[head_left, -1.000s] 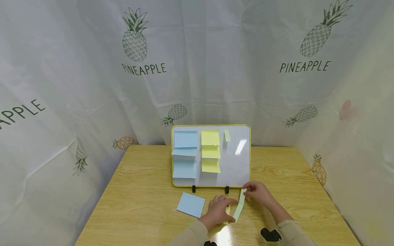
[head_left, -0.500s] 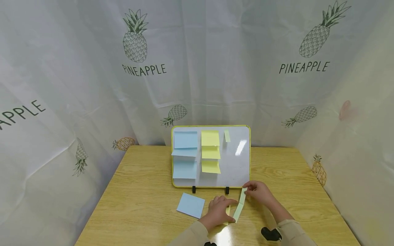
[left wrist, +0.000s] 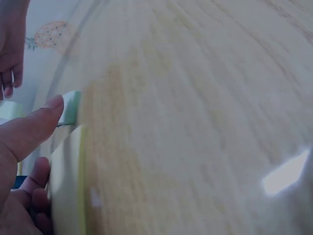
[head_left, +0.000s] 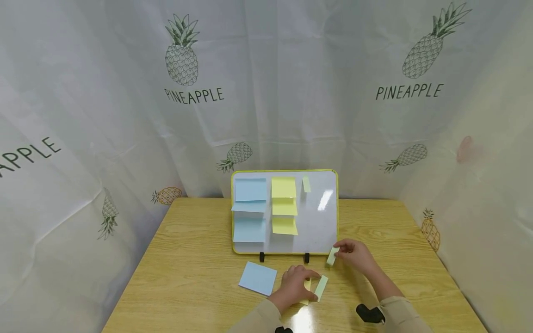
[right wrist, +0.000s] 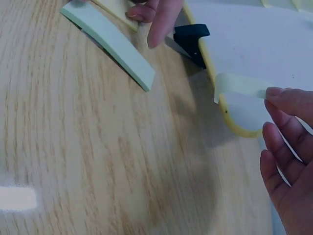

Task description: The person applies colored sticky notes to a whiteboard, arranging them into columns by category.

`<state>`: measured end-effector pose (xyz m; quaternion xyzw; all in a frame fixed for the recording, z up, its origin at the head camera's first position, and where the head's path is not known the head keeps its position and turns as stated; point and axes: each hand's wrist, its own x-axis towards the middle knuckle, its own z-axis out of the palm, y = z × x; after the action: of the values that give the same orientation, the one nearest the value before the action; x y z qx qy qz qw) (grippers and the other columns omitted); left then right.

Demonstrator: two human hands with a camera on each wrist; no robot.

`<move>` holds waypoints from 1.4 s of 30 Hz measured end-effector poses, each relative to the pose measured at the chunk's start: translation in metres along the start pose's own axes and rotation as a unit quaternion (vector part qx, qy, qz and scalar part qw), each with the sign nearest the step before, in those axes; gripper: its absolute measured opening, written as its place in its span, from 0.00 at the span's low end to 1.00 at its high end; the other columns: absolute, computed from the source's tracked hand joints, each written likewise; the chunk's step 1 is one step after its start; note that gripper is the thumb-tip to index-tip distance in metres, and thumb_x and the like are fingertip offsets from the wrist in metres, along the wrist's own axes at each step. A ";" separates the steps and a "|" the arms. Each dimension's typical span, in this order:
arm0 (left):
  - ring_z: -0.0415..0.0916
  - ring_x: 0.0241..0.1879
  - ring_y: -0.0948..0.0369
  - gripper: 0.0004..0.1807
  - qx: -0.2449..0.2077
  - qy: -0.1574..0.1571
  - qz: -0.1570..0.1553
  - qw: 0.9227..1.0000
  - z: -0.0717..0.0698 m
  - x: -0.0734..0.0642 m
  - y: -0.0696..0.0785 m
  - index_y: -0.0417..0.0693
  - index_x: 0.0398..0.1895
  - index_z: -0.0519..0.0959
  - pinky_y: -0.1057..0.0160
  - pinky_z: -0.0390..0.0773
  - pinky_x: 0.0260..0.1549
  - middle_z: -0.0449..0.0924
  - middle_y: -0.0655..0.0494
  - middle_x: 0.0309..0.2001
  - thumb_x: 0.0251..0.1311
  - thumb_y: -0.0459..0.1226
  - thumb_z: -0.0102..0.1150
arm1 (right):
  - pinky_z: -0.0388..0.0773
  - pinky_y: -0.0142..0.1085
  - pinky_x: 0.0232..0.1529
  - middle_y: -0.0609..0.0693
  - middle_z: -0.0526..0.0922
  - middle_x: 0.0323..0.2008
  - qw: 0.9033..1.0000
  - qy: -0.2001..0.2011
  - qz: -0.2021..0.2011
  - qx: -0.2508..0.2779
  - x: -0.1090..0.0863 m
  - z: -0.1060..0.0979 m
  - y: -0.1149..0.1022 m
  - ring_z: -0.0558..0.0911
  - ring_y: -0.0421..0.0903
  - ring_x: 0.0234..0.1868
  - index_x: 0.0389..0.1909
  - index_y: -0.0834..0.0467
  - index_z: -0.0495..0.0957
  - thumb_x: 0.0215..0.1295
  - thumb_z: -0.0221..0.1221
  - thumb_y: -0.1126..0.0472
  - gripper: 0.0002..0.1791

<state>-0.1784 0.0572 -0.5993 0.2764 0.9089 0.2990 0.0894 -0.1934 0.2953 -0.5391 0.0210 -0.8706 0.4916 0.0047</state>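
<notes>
My right hand [head_left: 356, 254] pinches a small pale green sticky note [head_left: 332, 255] between thumb and fingertips, beside the whiteboard's lower right corner. In the right wrist view the held note [right wrist: 242, 84] bends down at its free end. My left hand [head_left: 296, 282] rests on the table, thumb touching the near end of a narrow green sticky note pad [head_left: 321, 287]. Its index finger stands apart from that pad in the right wrist view. Under the left hand lies a yellow sticky note pad [left wrist: 68, 183], partly hidden. A blue sticky note pad [head_left: 258, 277] lies to its left.
A yellow-framed whiteboard [head_left: 318, 231] stands on black feet [head_left: 306, 257] at the back. Stuck on it are blue notes [head_left: 251, 189], yellow notes [head_left: 284, 187] and one small green note [head_left: 306, 184]. A pineapple-printed curtain [head_left: 291, 92] surrounds the wooden table [head_left: 187, 263].
The green note has come off its pad. My right hand has moved slightly up and to the right with it; the left hand has stayed in place.
</notes>
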 end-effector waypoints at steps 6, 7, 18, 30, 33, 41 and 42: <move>0.70 0.34 0.68 0.25 -0.090 -0.013 -0.001 0.996 -0.019 0.005 0.007 0.61 0.49 0.84 0.66 0.71 0.32 0.73 0.66 0.35 0.44 0.42 0.79 | 0.79 0.39 0.36 0.52 0.80 0.31 1.000 0.006 -0.007 0.015 0.000 -0.007 -0.007 0.78 0.44 0.34 0.42 0.66 0.83 0.59 0.67 0.68 0.10; 0.70 0.35 0.67 0.25 -0.116 -0.021 -0.007 0.993 -0.023 0.005 0.009 0.58 0.50 0.83 0.65 0.72 0.32 0.74 0.64 0.35 0.45 0.40 0.78 | 0.79 0.41 0.36 0.52 0.80 0.31 1.000 0.007 -0.006 0.022 0.000 -0.008 -0.008 0.78 0.44 0.34 0.42 0.66 0.82 0.60 0.66 0.68 0.10; 0.65 0.29 0.68 0.24 -0.197 -0.006 0.010 0.980 -0.056 0.012 0.025 0.50 0.54 0.81 0.67 0.70 0.28 0.76 0.57 0.36 0.52 0.37 0.74 | 0.79 0.36 0.41 0.52 0.83 0.37 0.999 0.031 0.003 0.042 0.004 -0.012 -0.020 0.81 0.46 0.39 0.45 0.63 0.83 0.63 0.65 0.62 0.12; 0.69 0.32 0.70 0.23 -0.137 0.036 0.076 0.987 -0.111 0.017 0.046 0.51 0.56 0.80 0.70 0.73 0.33 0.76 0.64 0.34 0.55 0.38 0.72 | 0.81 0.39 0.39 0.58 0.82 0.35 0.990 0.063 -0.009 0.122 0.011 -0.009 -0.039 0.82 0.44 0.33 0.53 0.69 0.73 0.61 0.66 0.67 0.21; 0.69 0.34 0.69 0.24 -0.108 0.041 0.089 0.989 -0.123 0.020 0.046 0.53 0.58 0.78 0.70 0.72 0.34 0.77 0.61 0.37 0.56 0.40 0.70 | 0.81 0.42 0.40 0.59 0.81 0.36 0.986 0.068 -0.004 0.151 0.014 -0.006 -0.043 0.83 0.45 0.32 0.53 0.71 0.74 0.62 0.65 0.68 0.20; 0.75 0.40 0.58 0.23 -0.054 0.087 0.107 0.989 -0.156 0.037 0.042 0.50 0.57 0.79 0.68 0.73 0.38 0.79 0.54 0.41 0.58 0.42 0.69 | 0.81 0.41 0.43 0.58 0.85 0.38 0.976 0.074 -0.003 0.203 0.023 0.002 -0.052 0.86 0.43 0.35 0.44 0.73 0.81 0.64 0.64 0.67 0.13; 0.75 0.40 0.57 0.23 -0.046 0.094 0.103 0.989 -0.160 0.040 0.041 0.50 0.57 0.79 0.68 0.74 0.38 0.80 0.54 0.41 0.58 0.42 0.69 | 0.81 0.39 0.43 0.57 0.85 0.38 0.974 0.074 -0.009 0.212 0.025 0.003 -0.052 0.86 0.43 0.36 0.44 0.73 0.81 0.64 0.64 0.67 0.13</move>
<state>-0.2454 0.0279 -0.4465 0.3345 0.8652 0.3732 -0.0151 -0.2162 0.2649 -0.4958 -0.0074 -0.7434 0.6653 0.0691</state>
